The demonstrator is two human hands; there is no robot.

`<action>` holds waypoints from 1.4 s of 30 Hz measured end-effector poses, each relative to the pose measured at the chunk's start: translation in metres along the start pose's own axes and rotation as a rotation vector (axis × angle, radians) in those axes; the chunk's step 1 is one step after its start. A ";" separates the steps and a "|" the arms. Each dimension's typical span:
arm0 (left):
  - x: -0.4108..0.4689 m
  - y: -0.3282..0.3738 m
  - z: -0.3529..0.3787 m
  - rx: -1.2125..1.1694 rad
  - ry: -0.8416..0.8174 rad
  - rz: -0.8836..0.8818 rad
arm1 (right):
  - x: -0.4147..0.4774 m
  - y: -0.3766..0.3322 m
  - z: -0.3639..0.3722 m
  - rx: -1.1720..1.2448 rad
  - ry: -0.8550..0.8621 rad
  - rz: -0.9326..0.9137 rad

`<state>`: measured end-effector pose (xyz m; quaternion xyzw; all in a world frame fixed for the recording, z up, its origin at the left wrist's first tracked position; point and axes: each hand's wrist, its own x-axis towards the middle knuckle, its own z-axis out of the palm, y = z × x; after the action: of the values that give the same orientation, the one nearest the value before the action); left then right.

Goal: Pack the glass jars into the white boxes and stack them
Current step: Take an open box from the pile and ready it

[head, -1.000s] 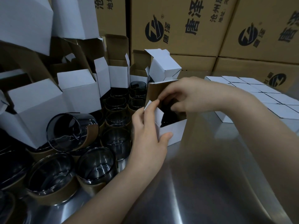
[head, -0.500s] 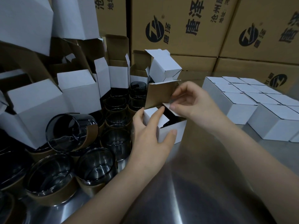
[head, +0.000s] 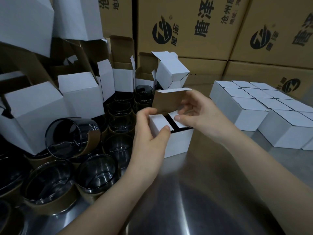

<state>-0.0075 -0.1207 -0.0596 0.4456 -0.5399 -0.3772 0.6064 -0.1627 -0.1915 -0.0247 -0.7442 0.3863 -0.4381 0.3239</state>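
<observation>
Now my left hand pinches the left flap of the white box; my right hand pinches the right flap.

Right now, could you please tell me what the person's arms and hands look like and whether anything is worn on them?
Both the left hand and right hand are bare: no gloves, rings, watch or bracelet show. The left forearm and right forearm are bare too, with no sleeve in view. The thumbnails look short and unpainted.
</observation>
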 end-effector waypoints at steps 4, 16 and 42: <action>0.002 -0.001 -0.002 -0.107 -0.002 -0.044 | -0.005 -0.001 -0.005 0.037 -0.042 0.001; -0.001 0.000 -0.001 0.012 -0.035 -0.051 | -0.005 0.000 -0.015 -0.103 -0.149 -0.038; -0.008 0.001 -0.002 0.220 -0.151 -0.054 | -0.009 -0.009 -0.028 -0.151 -0.360 0.132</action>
<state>-0.0065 -0.1125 -0.0607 0.4940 -0.6098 -0.3645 0.5012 -0.1886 -0.1835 -0.0094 -0.8056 0.4021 -0.2458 0.3591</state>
